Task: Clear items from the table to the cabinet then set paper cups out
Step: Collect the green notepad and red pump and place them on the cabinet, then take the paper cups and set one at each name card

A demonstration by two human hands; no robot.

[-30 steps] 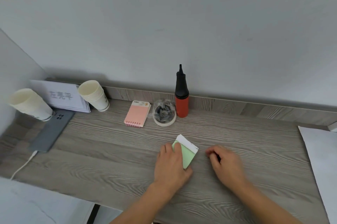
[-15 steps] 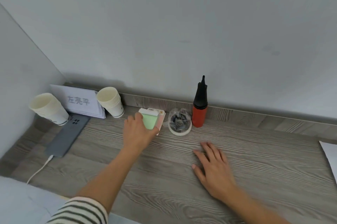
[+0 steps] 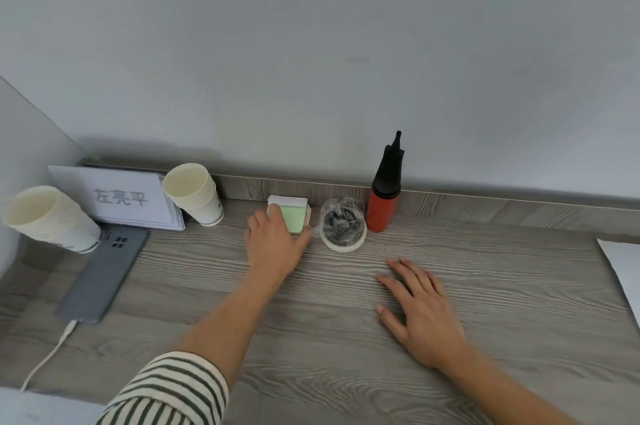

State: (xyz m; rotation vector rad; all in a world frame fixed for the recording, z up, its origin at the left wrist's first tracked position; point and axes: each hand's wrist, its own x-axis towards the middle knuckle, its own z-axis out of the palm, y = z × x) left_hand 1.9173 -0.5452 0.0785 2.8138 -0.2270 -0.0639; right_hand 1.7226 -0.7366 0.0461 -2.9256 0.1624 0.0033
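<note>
A person's left hand (image 3: 277,244) closes its grip on a green notepad (image 3: 292,216) atop a pink one at the worktop (image 3: 485,303) back edge, beside two paper cup stacks (image 3: 194,192). Light and stiff, the pad looks best pinched by its side edges. The right hand (image 3: 420,310) lies flat, fingers apart, holding nothing.

The person is wearing a striped sleeve (image 3: 169,390) on the left arm, with narrow dark bands alternating with cream ones and running around the arm. It is sitting pushed up near the elbow, its cuff edge showing as a soft rolled fold, leaving the forearm bare down to the left hand (image 3: 275,244). The right hand (image 3: 420,317) and its forearm are showing no sleeve at all. Both hands are bare, and nothing is being worn on the wrists or the fingers (image 3: 398,272).
</note>
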